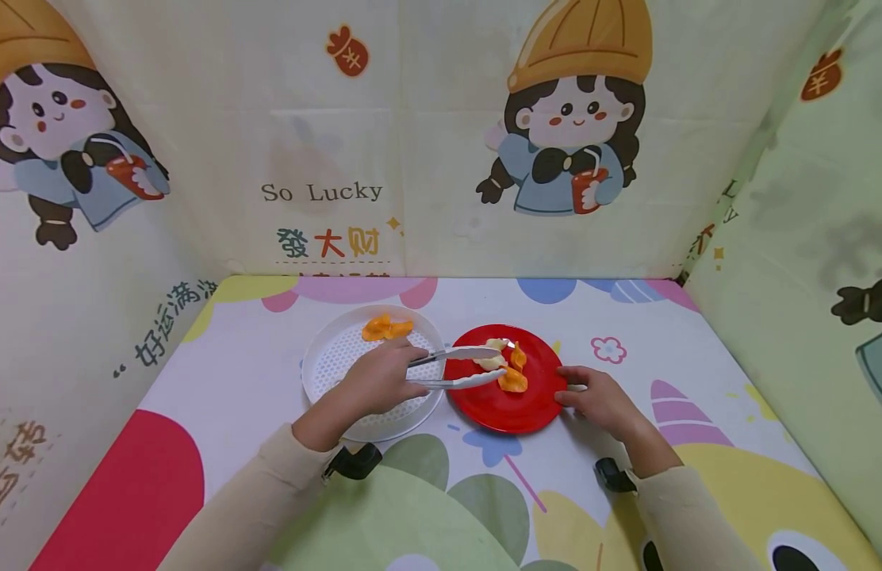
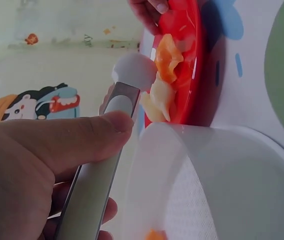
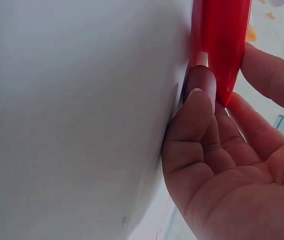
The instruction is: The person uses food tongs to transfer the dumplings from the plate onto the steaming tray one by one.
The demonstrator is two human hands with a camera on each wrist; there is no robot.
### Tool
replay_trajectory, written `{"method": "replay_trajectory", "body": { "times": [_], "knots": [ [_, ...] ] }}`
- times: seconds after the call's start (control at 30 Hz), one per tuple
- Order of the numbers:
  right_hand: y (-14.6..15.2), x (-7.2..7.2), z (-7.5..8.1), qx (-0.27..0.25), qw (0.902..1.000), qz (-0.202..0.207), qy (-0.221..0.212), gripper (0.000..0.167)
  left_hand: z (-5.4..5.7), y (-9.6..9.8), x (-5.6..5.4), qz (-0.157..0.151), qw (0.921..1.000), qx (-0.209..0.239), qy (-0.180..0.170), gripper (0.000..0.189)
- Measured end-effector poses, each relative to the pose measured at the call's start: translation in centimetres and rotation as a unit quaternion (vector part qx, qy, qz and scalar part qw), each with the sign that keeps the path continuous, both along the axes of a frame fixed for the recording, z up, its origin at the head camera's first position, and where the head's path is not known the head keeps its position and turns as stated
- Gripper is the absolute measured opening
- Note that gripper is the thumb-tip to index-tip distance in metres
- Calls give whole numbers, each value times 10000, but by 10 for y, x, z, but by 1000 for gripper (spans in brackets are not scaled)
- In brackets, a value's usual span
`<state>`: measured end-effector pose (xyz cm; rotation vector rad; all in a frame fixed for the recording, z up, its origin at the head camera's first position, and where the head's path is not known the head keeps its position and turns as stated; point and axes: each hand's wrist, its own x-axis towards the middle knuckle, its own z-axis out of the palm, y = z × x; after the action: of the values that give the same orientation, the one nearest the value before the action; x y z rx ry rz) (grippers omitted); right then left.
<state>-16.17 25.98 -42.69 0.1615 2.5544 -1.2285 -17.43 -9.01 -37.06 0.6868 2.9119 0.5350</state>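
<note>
My left hand (image 1: 387, 377) grips a pair of tongs (image 1: 473, 381) with pale ends, thumb along one arm of them in the left wrist view. The tips reach over a red plate (image 1: 508, 419) and stand apart around cream curled pieces (image 1: 492, 362); whether they touch these I cannot tell. Orange curled pieces (image 1: 513, 381) lie beside them on the plate. At the plate's right side, my right hand (image 1: 598, 400) pinches the rim, thumb above and fingers below in the right wrist view. Left of the plate stands a round white perforated basket (image 1: 341, 361), partly hidden by my left hand.
More orange pieces (image 1: 387, 327) lie at the back of the white basket. A patterned cloth (image 1: 262, 381) covers the table. Printed curtains (image 1: 427, 159) hang behind it and along both sides.
</note>
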Motion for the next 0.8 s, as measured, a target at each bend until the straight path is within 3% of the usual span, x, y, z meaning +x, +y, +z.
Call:
{"method": "replay_trajectory", "body": {
  "times": [0.8],
  "knots": [
    [0, 0, -1, -61, 10000, -13, 35, 67, -3, 32, -14, -137, 9987, -120, -467, 55]
  ]
}}
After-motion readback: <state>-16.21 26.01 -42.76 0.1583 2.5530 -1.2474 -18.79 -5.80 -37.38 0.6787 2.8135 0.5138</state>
